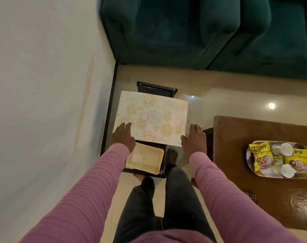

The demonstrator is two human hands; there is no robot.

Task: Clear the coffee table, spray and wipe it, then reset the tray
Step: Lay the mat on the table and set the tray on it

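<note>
While left hand and right hand pinch the mat at its near corners, it hangs over a stool bearing a tray. Coffee table at right: snack packets.

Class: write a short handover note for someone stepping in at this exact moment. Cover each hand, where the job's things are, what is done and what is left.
Left hand: fingers on top of the patterned mat, holding its near-left corner.
Right hand: holds the near-right corner, thumb on the mat.
The mat is over the dark side stand; a beige tray sits there below it.
Coffee table: still carries the oval tray with yellow snack packets and white cups.
Done: mat off the table.
Left: set the mat down, remove the oval tray, spray, wipe, reset. No spray or cloth in view.
</note>
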